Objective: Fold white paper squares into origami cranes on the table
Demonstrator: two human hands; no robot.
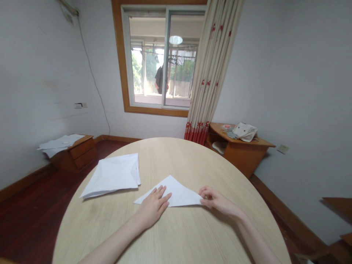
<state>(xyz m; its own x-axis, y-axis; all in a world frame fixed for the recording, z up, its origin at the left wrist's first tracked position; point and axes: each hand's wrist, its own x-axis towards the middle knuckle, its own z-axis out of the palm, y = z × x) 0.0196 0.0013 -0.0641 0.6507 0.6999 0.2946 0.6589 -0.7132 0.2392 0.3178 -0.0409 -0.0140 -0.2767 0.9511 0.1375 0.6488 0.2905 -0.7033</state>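
Two bare arms come in from the bottom of the frame. One left hand [154, 207] lies flat and open, pressing on the near edge of the folded paper [180, 192], a white triangle in the lower middle. Its partner, the right hand [213, 200], is curled and pinches the paper's right tip. Up and to the left, well apart, sits a pile of white sheets [112, 176]. Bare wood of the round bench [176, 154] spreads behind the paper to the far edge.
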